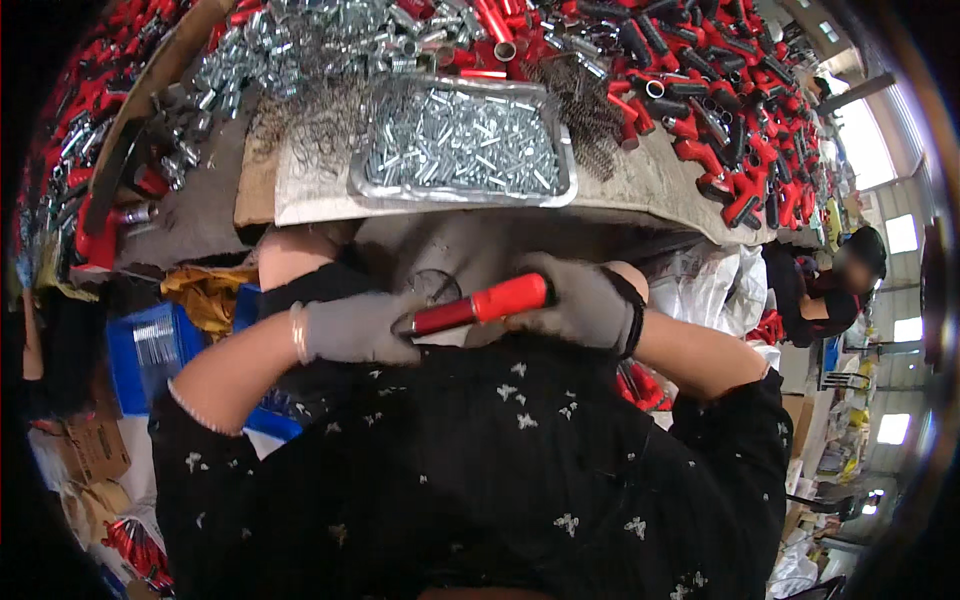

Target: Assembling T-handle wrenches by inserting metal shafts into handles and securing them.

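Close to my body, below the table edge, both hands in grey gloves hold one red cylindrical part. It is bright red and smooth toward the right, darker metallic red toward the left, and it tilts up to the right. My left hand is closed at the dark end, its fingertips pressed against it. My right hand wraps around the bright end and hides part of it. A thin dark ring-like shape shows just behind the part; I cannot tell what it is.
A metal tray of small silver pins stands at the table's near edge. Thin wire springs, silver sleeves and red-and-black handles are piled around it. A blue bin is at left; another person is at right.
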The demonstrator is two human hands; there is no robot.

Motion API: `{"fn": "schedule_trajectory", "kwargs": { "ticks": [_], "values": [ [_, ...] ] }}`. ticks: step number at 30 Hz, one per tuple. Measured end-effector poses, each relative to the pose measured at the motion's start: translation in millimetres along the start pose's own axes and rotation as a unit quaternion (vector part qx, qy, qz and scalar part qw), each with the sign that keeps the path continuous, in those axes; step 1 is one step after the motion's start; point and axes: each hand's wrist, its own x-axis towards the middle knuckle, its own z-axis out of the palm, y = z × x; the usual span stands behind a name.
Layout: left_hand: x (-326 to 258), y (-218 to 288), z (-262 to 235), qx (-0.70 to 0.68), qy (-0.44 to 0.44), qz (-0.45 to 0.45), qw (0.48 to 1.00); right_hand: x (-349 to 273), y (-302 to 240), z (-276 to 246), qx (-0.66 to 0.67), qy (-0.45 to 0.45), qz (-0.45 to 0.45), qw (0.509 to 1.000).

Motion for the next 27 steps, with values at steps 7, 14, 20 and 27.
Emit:
{"fn": "schedule_trajectory", "kwargs": {
  "ticks": [7,14,20,27],
  "values": [
    [-14,17,-13,-0.127,-0.158,-0.061,0.977,29,10,-24,-0.343,0.170,-0.556,0.738],
    [-14,-17,-7,0.148,0.232,0.098,0.956,27,-19,-27,-0.269,0.106,-0.399,0.870],
    [-35,-13,-3,0.033,0.193,0.008,0.981,35,-68,-30,-0.136,-0.119,-0.042,0.983],
    [-61,-30,10,-0.265,0.406,0.121,0.866,196,-79,-114,0.071,0.198,-0.201,0.957]
  ]
}}
